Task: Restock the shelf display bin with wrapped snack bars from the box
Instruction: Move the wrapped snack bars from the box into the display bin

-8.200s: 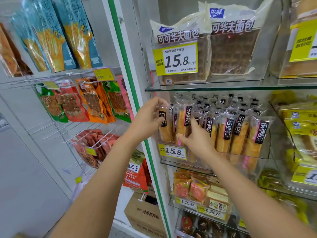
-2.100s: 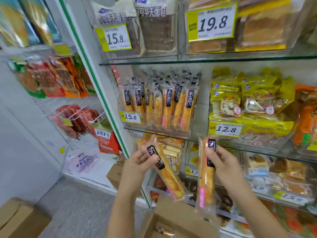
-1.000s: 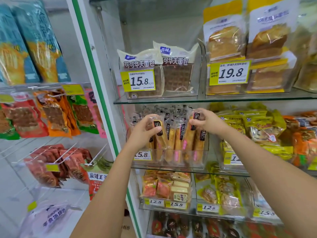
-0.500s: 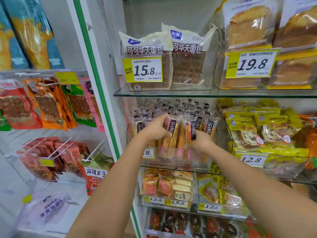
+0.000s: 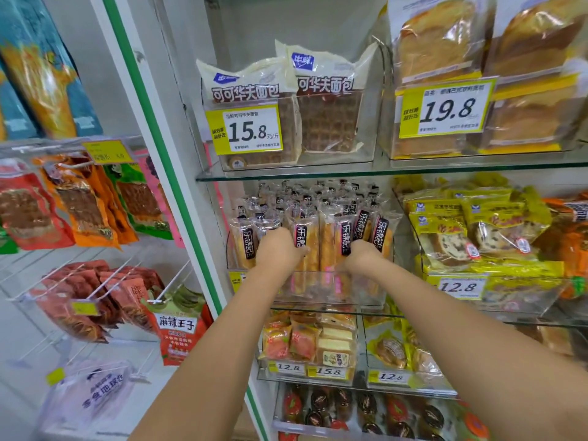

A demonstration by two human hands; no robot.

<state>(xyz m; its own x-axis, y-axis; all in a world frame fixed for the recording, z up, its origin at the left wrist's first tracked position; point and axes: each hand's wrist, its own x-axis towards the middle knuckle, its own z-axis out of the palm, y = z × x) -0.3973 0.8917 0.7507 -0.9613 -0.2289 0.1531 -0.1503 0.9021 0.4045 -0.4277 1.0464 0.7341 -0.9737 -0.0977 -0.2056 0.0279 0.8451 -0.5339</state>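
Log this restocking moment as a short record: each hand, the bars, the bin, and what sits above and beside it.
left hand: against the left of the front row of snack bars; grip unclear
right hand: against the right of the same row; grip unclear
snack bars: upright, in packed rows
display bin: clear, on the middle shelf, nearly full
above: waffle bread, tag 15.8
right neighbour: yellow cake packs, tag 12.8
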